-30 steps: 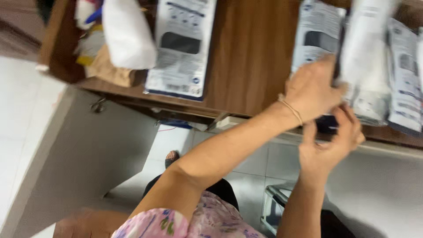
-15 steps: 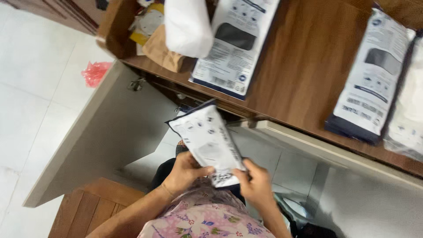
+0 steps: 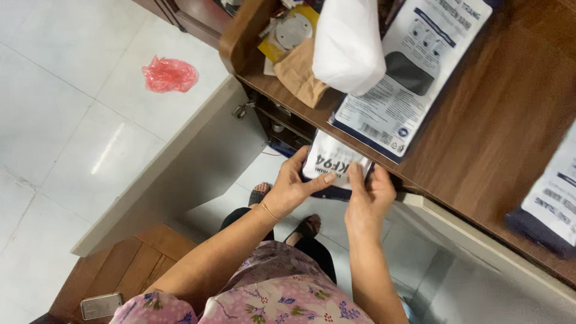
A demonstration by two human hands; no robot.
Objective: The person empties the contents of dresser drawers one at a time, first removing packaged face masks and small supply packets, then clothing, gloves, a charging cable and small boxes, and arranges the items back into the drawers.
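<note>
Hands meet just under the table's (image 3: 480, 138) front edge, both on one small pack (image 3: 331, 167), white with a dark lower border. The left hand (image 3: 291, 189) grips its left side: the thumb lies flat across the white face, and the other fingers curl behind the pack, out of sight. The right hand (image 3: 367, 201) takes the right side, with fingers (image 3: 355, 180) pressed together against the face and lower edge; its thumb is hidden. The pack sits upright between the two hands, its top edge tucked below the table lip, so the upper part cannot be seen.

On the dark wooden table above, a larger flat pack (image 3: 414, 78), white with a dark window and dark border, lies slanted, its near corner reaching the table edge just above the hands. A white plastic bag (image 3: 348, 45) rests partly on it, and a brown paper bag (image 3: 297, 75) lies beside that, with a yellow card holding a round white disc (image 3: 291, 30) behind. Another flat pack (image 3: 549, 207) lies at the far right edge, cut off by the frame.

Below, a grey cabinet door (image 3: 180, 168) stands swung open. On the white tile floor (image 3: 66, 120), well apart from the hands, lies a crumpled pink bag (image 3: 170, 74). A floral garment (image 3: 270, 294) covers the person's front, and sandalled feet (image 3: 306, 227) show beneath the arms.
</note>
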